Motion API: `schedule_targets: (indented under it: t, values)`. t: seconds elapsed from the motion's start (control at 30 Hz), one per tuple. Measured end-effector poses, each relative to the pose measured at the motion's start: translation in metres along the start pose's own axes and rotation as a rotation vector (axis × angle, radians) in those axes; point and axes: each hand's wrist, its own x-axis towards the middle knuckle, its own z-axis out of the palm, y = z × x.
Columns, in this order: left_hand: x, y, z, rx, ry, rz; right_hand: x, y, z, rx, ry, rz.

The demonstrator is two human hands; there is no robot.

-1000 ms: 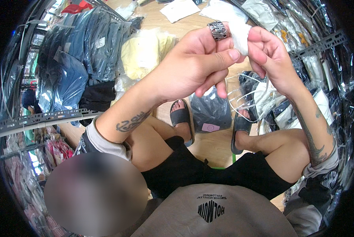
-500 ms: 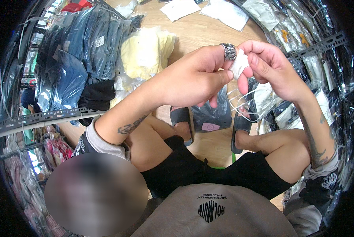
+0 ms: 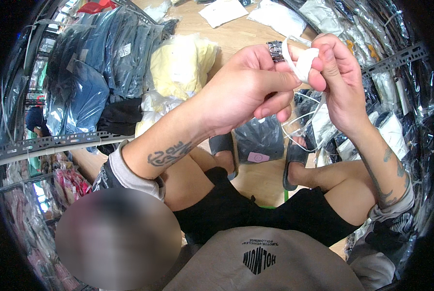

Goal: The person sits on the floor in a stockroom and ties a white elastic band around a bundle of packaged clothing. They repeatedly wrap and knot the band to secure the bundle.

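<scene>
- A pale wooden floor (image 3: 231, 30) lies below, with metal racks (image 3: 396, 58) and clothes in clear bags crowding both sides.
- The left hand (image 3: 253, 87) is partly closed: its thumb presses the lower end of a white band (image 3: 306, 63) against the index finger, while the lower fingers curl loosely. A chunky ring (image 3: 275, 51) sits beside the band's loop.
- The right hand (image 3: 340, 80) is gripping the band's folded part between thumb and fingertips.
- The band is in the air between both hands, above the floor and beyond the knees.
- The wad could spring open, I judge, if either pinch loosens, since its turns look loose and slippery.
- The narrow loop at its left could snag on the ring, being so close to it.
- The folded part's long axis runs steeply, from upper right down to lower left; the loop's closed end points up, away from the body.
- Thin white lengths (image 3: 319, 110) hang below the right hand; whether they join the band I cannot tell. They could tangle near the right sandal (image 3: 297, 157).
- Farther out are a dark grey packet (image 3: 259, 138) between the feet and a yellow packet (image 3: 178, 65).
</scene>
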Motion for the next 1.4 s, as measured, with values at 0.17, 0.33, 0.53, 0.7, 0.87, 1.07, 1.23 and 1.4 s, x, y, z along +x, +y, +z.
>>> schedule_targets:
  t: [0.17,0.33,0.53,0.7,0.87,1.07,1.23,1.4]
  values:
    - [-0.009,0.003,-0.003,0.039,-0.037,-0.082,0.004,0.007,-0.022,-0.024,-0.145,0.110]
    - [-0.014,0.009,0.004,0.075,-0.067,-0.076,0.012,0.012,-0.051,-0.124,-0.102,0.250]
    - [-0.004,-0.006,-0.004,0.205,-0.045,-0.138,0.023,0.001,-0.056,-0.385,0.055,-0.166]
    - [-0.001,-0.006,0.000,0.231,-0.049,-0.174,0.023,0.005,-0.059,-0.425,0.068,-0.278]
    - [-0.008,0.005,0.021,0.205,-0.021,-0.128,0.020,0.002,-0.058,-0.433,-0.085,-0.048]
    - [-0.007,0.001,0.014,0.235,-0.011,-0.056,0.005,0.021,-0.054,-0.023,-0.344,0.473]
    - [-0.007,0.003,0.011,0.206,-0.007,-0.015,-0.007,0.011,-0.014,0.200,-0.222,0.515]
    - [-0.010,0.006,0.016,0.104,-0.015,0.001,-0.005,0.013,-0.016,0.180,-0.271,0.440]
